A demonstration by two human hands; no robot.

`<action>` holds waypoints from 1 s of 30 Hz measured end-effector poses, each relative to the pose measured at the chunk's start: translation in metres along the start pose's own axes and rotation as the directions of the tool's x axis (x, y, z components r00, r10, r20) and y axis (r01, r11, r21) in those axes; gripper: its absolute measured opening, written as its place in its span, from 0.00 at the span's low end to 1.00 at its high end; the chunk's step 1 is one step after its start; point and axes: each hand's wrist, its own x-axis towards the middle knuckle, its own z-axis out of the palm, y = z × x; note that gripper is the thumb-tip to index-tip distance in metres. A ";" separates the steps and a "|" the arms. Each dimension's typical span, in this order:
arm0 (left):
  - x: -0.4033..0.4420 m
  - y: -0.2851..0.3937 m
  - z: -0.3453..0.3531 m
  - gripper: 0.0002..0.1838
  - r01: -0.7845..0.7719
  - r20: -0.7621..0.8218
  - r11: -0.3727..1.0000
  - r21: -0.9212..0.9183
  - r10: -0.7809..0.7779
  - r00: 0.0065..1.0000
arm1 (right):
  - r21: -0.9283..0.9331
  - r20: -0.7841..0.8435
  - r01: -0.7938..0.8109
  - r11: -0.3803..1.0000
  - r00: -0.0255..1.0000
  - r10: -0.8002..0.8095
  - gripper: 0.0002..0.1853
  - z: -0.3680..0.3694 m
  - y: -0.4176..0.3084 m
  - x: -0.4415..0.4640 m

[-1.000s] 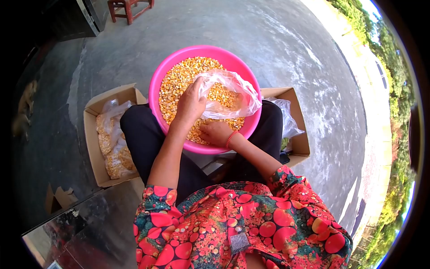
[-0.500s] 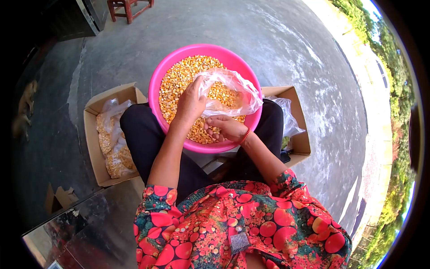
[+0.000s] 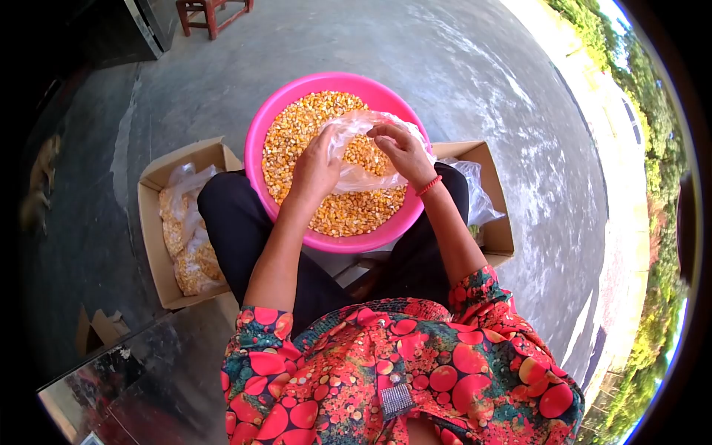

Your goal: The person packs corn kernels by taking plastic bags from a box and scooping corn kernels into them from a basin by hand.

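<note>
A pink basin (image 3: 256, 148) full of dried corn kernels (image 3: 297, 126) rests between my knees. Over the corn, a clear plastic bag (image 3: 367, 180) lies with its mouth wide and kernels inside. My left hand (image 3: 315, 167) grips the bag's left rim between thumb and fingers. Above the bag's mouth, on its right side, is my right hand (image 3: 404, 152), palm down with curled fingers. Whatever those fingers hold, if anything, is hidden from view. A red bracelet (image 3: 429, 185) circles the right wrist.
A cardboard box (image 3: 152, 245) with filled bags of corn (image 3: 196, 259) stands left of my legs. Another box (image 3: 495, 200) on the right holds empty-looking plastic bags (image 3: 478, 193). A red stool (image 3: 213, 16) and a lying animal (image 3: 44, 167) are farther off on the concrete floor.
My right hand has risen from the corn at the basin's near side to the bag's mouth, up and to the right. The left hand keeps its hold on the bag.
</note>
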 end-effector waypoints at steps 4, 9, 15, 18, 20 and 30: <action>0.000 -0.001 0.001 0.31 -0.016 -0.018 1.000 0.001 0.016 1.000 | 0.156 0.440 -0.330 0.931 0.867 0.234 0.11 0.004 -0.035 -0.018; 0.000 -0.004 0.005 0.29 -0.072 -0.038 0.996 0.050 0.074 0.997 | -0.017 0.696 0.196 0.981 0.706 -0.129 0.11 0.056 -0.018 -0.050; 0.000 -0.006 0.004 0.29 -0.079 -0.034 0.996 0.052 0.081 0.996 | -0.545 0.478 0.181 0.819 0.869 0.127 0.15 0.097 0.010 -0.062; -0.001 -0.006 0.005 0.29 -0.078 -0.024 0.996 0.052 0.079 0.997 | -0.473 0.488 0.150 0.868 0.865 0.116 0.14 0.104 0.011 -0.067; 0.000 -0.006 0.006 0.29 -0.081 -0.018 0.995 0.053 0.082 0.996 | -0.376 0.581 0.165 0.912 0.809 0.093 0.14 0.107 0.013 -0.066; 0.000 -0.004 0.004 0.30 -0.043 -0.018 0.999 -0.006 0.042 0.999 | 0.091 0.557 -0.649 0.756 0.662 0.501 0.12 0.068 -0.010 -0.057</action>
